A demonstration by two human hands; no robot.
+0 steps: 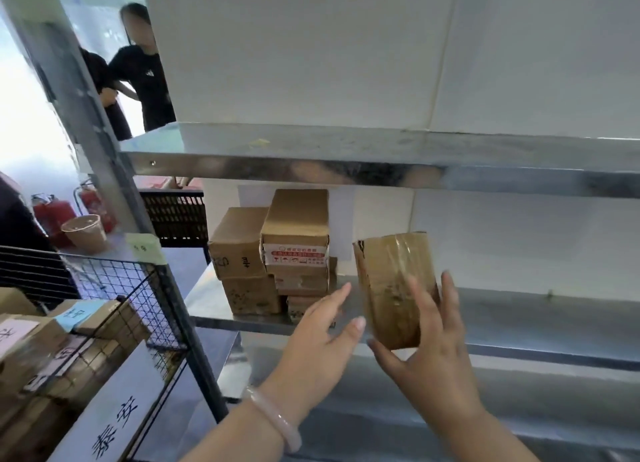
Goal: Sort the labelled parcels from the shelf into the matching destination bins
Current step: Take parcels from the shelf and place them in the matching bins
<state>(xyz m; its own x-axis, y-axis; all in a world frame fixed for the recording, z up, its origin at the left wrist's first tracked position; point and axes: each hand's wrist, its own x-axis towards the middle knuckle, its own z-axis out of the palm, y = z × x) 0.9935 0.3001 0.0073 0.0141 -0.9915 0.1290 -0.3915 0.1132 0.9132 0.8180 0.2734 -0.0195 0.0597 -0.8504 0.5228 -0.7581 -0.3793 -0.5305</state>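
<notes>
We see the parcel (388, 281) standing on end on the middle shelf (519, 309), a little right of the view's centre. The right hand (429, 350) comes up at it from five o'clock with the fingers (417, 295) straight and spread wide. The index finger lies across the front face, the next finger runs up along the three o'clock edge, and the thumb sits just under the seven o'clock corner. We cannot tell whether any of them presses the cardboard.

The left hand (318, 333) is at the parcel's eight o'clock, fingers straight and close together, thumb stretched toward the parcel's lower edge but apart from it. A pale bracelet (277, 423) circles that wrist.

The right hand covers the parcel's five o'clock corner. No label shows on the face turned to us, and a dark mark at its eleven o'clock corner is unreadable.

The parcel is plain brown cardboard, wrapped in glossy clear tape that wrinkles and catches the light.

At its nine o'clock is a stack of boxes (273, 253), its lowest box partly behind the left fingertips. At the view's eight o'clock a wire bin (138, 288) holds more boxes and is cut off by the edge.
</notes>
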